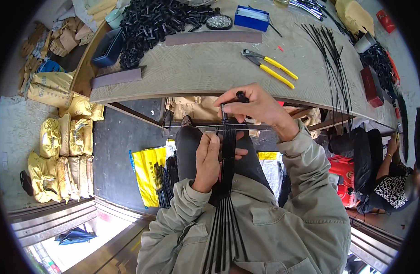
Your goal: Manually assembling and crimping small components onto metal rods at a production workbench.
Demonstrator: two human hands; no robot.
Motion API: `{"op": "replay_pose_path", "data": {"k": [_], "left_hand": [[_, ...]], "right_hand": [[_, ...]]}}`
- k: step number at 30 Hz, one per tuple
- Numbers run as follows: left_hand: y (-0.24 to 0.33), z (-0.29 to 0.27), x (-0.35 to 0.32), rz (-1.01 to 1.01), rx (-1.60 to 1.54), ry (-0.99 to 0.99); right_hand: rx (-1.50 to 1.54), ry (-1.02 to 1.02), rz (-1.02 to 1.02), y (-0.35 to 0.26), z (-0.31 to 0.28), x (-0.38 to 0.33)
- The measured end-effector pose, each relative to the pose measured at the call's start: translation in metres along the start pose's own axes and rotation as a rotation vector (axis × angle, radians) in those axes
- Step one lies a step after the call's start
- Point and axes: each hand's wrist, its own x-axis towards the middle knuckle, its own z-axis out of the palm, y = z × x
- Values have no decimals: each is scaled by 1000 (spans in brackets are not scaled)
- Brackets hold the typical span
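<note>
Rods (227, 150), thin and black, ran in a bundle up from the person's lap, clamped in the left hand (208, 160). Just above it, the right hand (255, 107) pinched a small black cap (241, 96) at the rod tips. Beyond that hand, yellow-handled pliers (270, 67) lay on the tabletop (196, 73), with a heap of black caps (159, 23) farther off.
</note>
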Motion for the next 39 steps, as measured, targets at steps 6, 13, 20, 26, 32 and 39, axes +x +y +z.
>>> {"op": "replay_pose_path", "data": {"k": [6, 13, 20, 26, 32, 39], "left_hand": [[-8, 10, -17, 102, 45, 42], [-10, 14, -22, 219, 24, 17], [-12, 14, -23, 215, 19, 2], [-12, 17, -21, 208, 10, 24], [-12, 17, -20, 192, 0, 23], [-14, 20, -21, 186, 4, 33]], "right_hand": [[112, 45, -32, -1, 5, -7], [178, 8, -14, 2, 14, -2], [254, -27, -6, 6, 20, 5], [211, -15, -19, 8, 20, 6], [123, 0, -57, 10, 22, 10], [60, 24, -174, 16, 24, 12]]}}
